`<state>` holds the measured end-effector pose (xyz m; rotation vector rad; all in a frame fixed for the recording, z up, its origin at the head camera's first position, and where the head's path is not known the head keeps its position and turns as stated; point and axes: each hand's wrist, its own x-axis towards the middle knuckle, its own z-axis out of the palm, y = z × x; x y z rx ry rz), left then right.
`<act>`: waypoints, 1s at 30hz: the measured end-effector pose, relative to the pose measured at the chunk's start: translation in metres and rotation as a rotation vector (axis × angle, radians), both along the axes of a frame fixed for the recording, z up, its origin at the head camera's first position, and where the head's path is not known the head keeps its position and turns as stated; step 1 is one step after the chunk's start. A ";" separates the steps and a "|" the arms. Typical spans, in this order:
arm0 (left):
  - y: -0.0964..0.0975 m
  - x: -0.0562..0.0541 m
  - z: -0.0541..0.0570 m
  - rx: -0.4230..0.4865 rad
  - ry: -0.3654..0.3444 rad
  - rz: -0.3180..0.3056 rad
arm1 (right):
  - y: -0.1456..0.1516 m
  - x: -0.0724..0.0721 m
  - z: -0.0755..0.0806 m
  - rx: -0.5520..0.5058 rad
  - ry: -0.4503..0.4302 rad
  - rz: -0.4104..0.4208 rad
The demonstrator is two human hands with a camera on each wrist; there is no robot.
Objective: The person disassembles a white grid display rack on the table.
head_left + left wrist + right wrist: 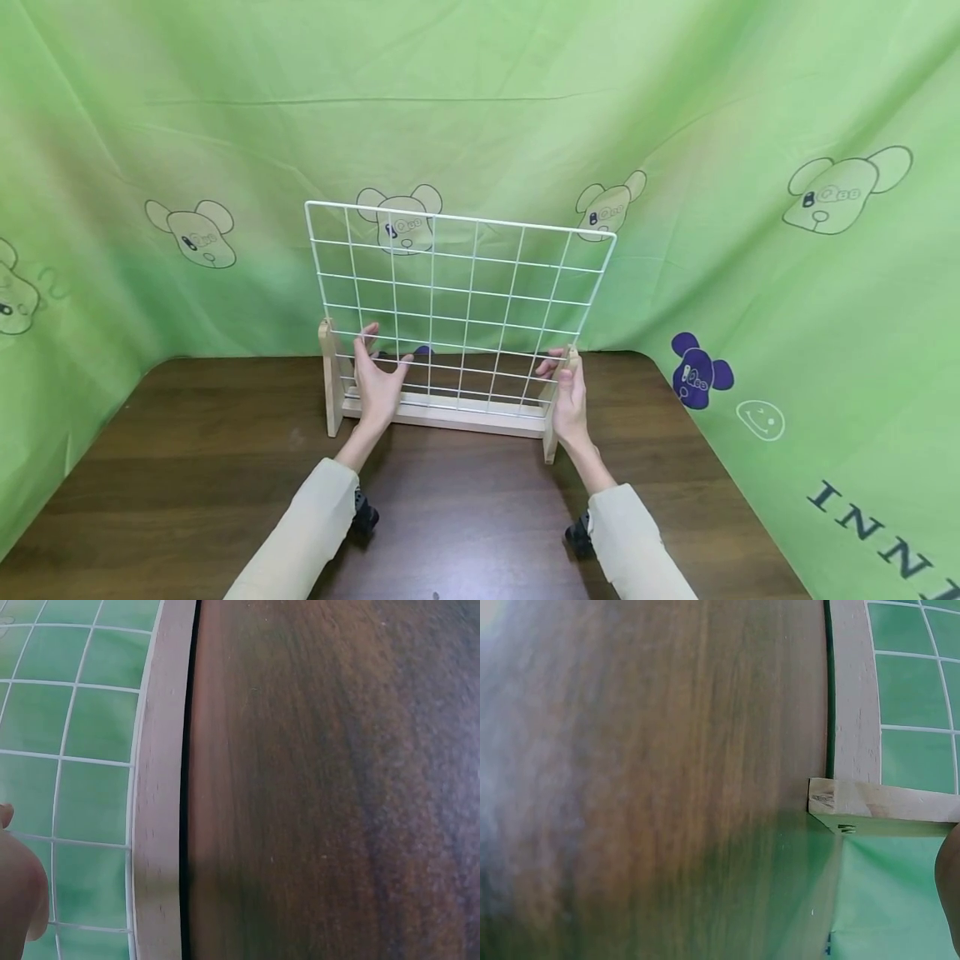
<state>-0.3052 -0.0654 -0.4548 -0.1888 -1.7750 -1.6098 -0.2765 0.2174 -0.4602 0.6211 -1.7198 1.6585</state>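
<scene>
A white wire grid panel [470, 289] stands upright, leaning, in a pale wooden stand [465, 419] with a post at each side and a bar along the bottom. My left hand [380, 387] is at the lower left of the grid, thumb and fingers spread wide apart, inward of the left post [330, 379]. In the left wrist view, part of that hand [21, 896] shows beside the wires. My right hand [572, 404] grips the right post [551, 433], thumb in front and fingertips round its inner side. The right wrist view shows the post's foot [847, 801] joining the bottom bar.
The stand rests on a dark brown wooden table [465, 508], toward its back edge. A green curtain [495, 108] printed with bear heads hangs close behind and along the sides. Black wrist cameras [363, 512] sit under both sleeves.
</scene>
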 end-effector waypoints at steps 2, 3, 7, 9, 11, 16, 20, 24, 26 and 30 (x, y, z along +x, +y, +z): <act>0.000 0.000 0.000 0.012 -0.008 -0.004 | -0.004 0.006 0.006 0.002 -0.007 0.000; 0.000 0.000 0.000 0.015 -0.013 -0.004 | -0.005 0.009 0.010 0.002 -0.008 0.002; -0.001 0.000 0.001 0.027 -0.022 -0.011 | -0.010 0.015 0.017 0.007 -0.001 0.006; -0.001 0.001 0.001 0.027 -0.020 -0.013 | -0.010 0.015 0.018 0.009 0.003 0.004; -0.002 0.000 0.002 0.030 -0.016 -0.015 | -0.011 0.015 0.019 0.008 0.006 0.006; -0.001 0.000 0.004 0.031 -0.011 -0.008 | -0.010 0.014 0.018 -0.003 0.002 0.015; -0.001 0.001 0.009 0.022 -0.002 0.001 | -0.009 0.014 0.017 -0.018 -0.008 0.032; 0.000 0.001 0.013 0.019 -0.013 0.004 | -0.008 0.014 0.016 -0.034 -0.018 0.055; 0.000 0.001 0.015 0.023 -0.024 0.008 | -0.007 0.015 0.016 -0.037 -0.032 0.055; 0.001 0.000 0.018 0.019 -0.029 0.016 | -0.007 0.017 0.016 -0.032 -0.056 0.033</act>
